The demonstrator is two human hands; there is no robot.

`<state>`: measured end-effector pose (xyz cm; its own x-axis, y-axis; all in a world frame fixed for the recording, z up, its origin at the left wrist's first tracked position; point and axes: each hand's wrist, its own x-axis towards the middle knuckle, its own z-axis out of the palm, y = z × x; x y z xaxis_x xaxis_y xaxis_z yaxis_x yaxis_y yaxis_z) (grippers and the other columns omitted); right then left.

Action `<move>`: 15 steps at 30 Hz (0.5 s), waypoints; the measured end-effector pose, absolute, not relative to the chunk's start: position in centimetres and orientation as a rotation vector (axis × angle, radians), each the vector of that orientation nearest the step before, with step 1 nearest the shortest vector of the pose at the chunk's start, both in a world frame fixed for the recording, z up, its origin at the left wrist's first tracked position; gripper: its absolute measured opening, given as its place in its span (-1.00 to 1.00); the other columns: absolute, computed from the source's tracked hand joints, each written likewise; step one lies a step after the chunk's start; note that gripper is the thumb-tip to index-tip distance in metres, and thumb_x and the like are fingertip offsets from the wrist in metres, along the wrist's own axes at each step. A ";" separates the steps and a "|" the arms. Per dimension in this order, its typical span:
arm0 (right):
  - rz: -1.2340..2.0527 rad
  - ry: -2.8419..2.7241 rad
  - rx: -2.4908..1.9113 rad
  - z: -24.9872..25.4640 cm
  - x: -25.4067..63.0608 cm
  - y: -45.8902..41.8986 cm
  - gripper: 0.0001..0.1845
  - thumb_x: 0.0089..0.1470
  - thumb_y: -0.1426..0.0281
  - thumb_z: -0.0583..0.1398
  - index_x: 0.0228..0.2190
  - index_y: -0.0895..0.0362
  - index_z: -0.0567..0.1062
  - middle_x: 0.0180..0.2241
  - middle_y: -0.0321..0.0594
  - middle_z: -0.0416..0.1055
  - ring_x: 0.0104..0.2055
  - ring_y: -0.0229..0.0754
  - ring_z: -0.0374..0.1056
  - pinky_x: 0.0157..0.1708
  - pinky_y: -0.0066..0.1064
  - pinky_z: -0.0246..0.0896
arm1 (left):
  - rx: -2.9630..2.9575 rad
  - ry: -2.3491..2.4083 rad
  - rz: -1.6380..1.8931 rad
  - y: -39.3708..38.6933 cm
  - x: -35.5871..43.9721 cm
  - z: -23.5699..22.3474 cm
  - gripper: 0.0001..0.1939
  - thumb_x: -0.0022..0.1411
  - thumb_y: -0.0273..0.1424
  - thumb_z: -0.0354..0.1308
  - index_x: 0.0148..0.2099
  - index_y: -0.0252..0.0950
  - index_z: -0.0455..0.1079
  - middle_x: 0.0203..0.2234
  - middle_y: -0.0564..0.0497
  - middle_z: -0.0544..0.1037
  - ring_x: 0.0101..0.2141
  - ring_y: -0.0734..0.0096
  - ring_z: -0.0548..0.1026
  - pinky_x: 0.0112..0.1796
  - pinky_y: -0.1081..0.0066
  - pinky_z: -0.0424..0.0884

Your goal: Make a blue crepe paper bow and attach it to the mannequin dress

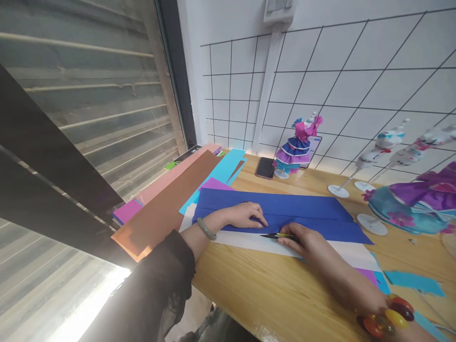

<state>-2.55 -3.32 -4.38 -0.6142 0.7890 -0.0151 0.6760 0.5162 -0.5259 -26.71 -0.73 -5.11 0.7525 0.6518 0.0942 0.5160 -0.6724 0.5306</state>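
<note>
A long sheet of dark blue paper (299,204) lies across the table with a crease or edge running along its length. My left hand (247,216) rests on it, palm down, fingers apart and slightly bent. Closed around a utility knife (272,235), my right hand (302,240) is at the paper's near edge. The knife has a dark pointed blade aimed left and a bit of yellow; most of its handle is hidden in the fingers. White paper (245,238) shows beneath the blue sheet, with purple and light blue paper under that.
Brown paper (171,202) and light blue strips (221,173) lie at left. A phone (265,168) and a small tiered-skirt doll figure (294,149) are at the back. White doll forms on stands (379,147) and a purple-teal dress (409,204) stand right, near a blue scrap (415,282).
</note>
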 end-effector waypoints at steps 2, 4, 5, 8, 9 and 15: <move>0.716 -2.544 -1.242 -4.5 -2.8 -3.1 -0.68 0.05 0.09 0.05 -0.34 0.05 0.40 -0.33 -0.19 0.46 -0.32 -0.12 0.37 -0.35 -0.38 0.19 | 2.478 0.872 0.392 -0.7 -26.7 -5.2 -0.77 0.18 -0.34 0.08 -0.13 -0.19 0.46 -0.24 -0.01 0.38 -0.18 0.43 0.34 -0.08 0.42 0.15; 0.707 -2.561 -1.231 -4.6 -3.0 -2.9 -0.68 0.05 0.08 0.05 -0.34 0.05 0.40 -0.33 -0.19 0.46 -0.32 -0.12 0.37 -0.35 -0.38 0.18 | 2.484 0.857 0.406 -0.6 -26.8 -5.3 -0.77 0.18 -0.34 0.08 -0.13 -0.21 0.47 -0.25 -0.02 0.38 -0.19 0.43 0.35 -0.10 0.43 0.17; 0.703 -2.567 -1.225 -4.6 -3.0 -2.8 -0.68 0.05 0.08 0.05 -0.35 0.05 0.40 -0.33 -0.19 0.47 -0.32 -0.12 0.38 -0.35 -0.38 0.19 | 2.487 0.846 0.413 -0.5 -26.8 -5.4 -0.77 0.18 -0.33 0.08 -0.13 -0.21 0.47 -0.25 -0.03 0.38 -0.19 0.43 0.35 -0.10 0.43 0.18; 0.698 -2.564 -1.212 -4.7 -3.3 -2.8 -0.67 0.04 0.07 0.06 -0.35 0.05 0.40 -0.33 -0.20 0.47 -0.32 -0.13 0.38 -0.36 -0.39 0.19 | 2.498 0.813 0.427 -0.4 -26.9 -5.6 -0.76 0.18 -0.34 0.07 -0.13 -0.22 0.46 -0.24 -0.04 0.38 -0.18 0.43 0.35 -0.12 0.45 0.20; 0.698 -2.560 -1.215 -4.7 -3.3 -2.9 -0.68 0.05 0.07 0.06 -0.35 0.05 0.40 -0.33 -0.20 0.47 -0.33 -0.13 0.38 -0.37 -0.40 0.19 | 2.501 0.808 0.426 -0.4 -26.9 -5.6 -0.76 0.18 -0.34 0.07 -0.13 -0.21 0.46 -0.23 -0.04 0.38 -0.18 0.43 0.35 -0.12 0.45 0.20; 0.709 -2.559 -1.234 -4.5 -3.1 -3.3 -0.68 0.07 0.08 0.04 -0.34 0.05 0.39 -0.32 -0.20 0.47 -0.32 -0.14 0.37 -0.36 -0.39 0.18 | 2.497 0.827 0.414 -0.4 -26.9 -5.7 -0.77 0.17 -0.34 0.08 -0.13 -0.21 0.46 -0.22 -0.04 0.38 -0.16 0.42 0.34 -0.11 0.45 0.19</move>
